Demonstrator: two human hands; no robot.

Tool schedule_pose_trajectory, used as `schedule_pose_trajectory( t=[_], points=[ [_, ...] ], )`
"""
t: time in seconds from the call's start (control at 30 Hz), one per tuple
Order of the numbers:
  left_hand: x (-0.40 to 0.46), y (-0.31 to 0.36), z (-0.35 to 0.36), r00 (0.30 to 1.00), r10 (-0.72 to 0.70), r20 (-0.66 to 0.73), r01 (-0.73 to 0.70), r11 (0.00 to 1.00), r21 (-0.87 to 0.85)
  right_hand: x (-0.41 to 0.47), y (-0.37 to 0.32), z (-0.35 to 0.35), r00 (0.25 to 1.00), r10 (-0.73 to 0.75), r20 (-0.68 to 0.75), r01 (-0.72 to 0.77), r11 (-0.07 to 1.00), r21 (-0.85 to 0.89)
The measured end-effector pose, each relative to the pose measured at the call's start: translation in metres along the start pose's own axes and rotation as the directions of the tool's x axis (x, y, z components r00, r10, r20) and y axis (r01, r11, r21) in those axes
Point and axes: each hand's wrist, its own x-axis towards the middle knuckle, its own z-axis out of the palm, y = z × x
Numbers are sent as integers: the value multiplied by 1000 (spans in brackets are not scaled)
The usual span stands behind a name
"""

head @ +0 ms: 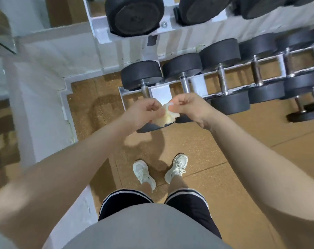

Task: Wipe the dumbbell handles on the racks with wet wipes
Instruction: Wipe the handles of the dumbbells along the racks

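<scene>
Your left hand (143, 113) and right hand (186, 106) both pinch 1 crumpled wipe (167, 116) with curled fingers, held between them. The wipe hangs just above the near end of the rack (159, 92), in front of the leftmost dumbbell (142, 76).
</scene>
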Motion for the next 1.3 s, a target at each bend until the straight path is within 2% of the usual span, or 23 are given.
schedule_pose_trajectory(
  t=[0.13, 0.27, 0.33, 0.4, 0.53, 0.63, 0.77, 0.87, 0.97, 1.07, 1.2, 1.27, 1.3],
  points=[
    [6, 30, 28, 972, 60, 225, -113, 966, 231, -42, 24, -39, 984, -9, -179, 28, 994, 107],
    [18, 63, 77, 915, 36, 402, -252, 829, 499, -90, 56, -77, 934, 25, -356, 52, 977, 207],
    [24, 74, 109, 891, -3, 455, -289, 768, 571, -115, 74, -102, 891, 87, -445, 26, 970, 242],
    [31, 86, 145, 883, -16, 469, -299, 751, 589, -146, 93, -132, 843, 151, -516, 23, 949, 316],
    [40, 124, 239, 832, -76, 550, -292, 784, 548, -219, 141, -195, 768, 259, -585, 129, 833, 539],
    [48, 150, 320, 831, -89, 550, -222, 852, 474, -266, 183, -243, 681, 300, -668, 69, 882, 467],
    [56, 178, 429, 820, -105, 563, 20, 988, 155, -326, 234, -311, 625, 405, -667, 46, 834, 550],
    [64, 201, 499, 828, -75, 556, 136, 988, -69, -359, 261, -356, 595, 470, -652, 43, 792, 610],
    [72, 225, 555, 850, -111, 514, 216, 965, -150, -383, 282, -393, 589, 523, -616, 64, 730, 681],
    [87, 244, 603, 840, -69, 538, 156, 981, -118, -408, 296, -428, 601, 586, -543, 125, 603, 788],
    [113, 276, 668, 845, 64, 532, -71, 997, -6, -441, 321, -488, 652, 604, -458, 226, 421, 878],
    [129, 296, 704, 841, 78, 536, -94, 996, 4, -453, 336, -528, 684, 590, -428, 268, 343, 900],
    [140, 306, 723, 832, 69, 550, -94, 995, 18, -458, 343, -549, 689, 593, -417, 259, 337, 905]
  ],
)
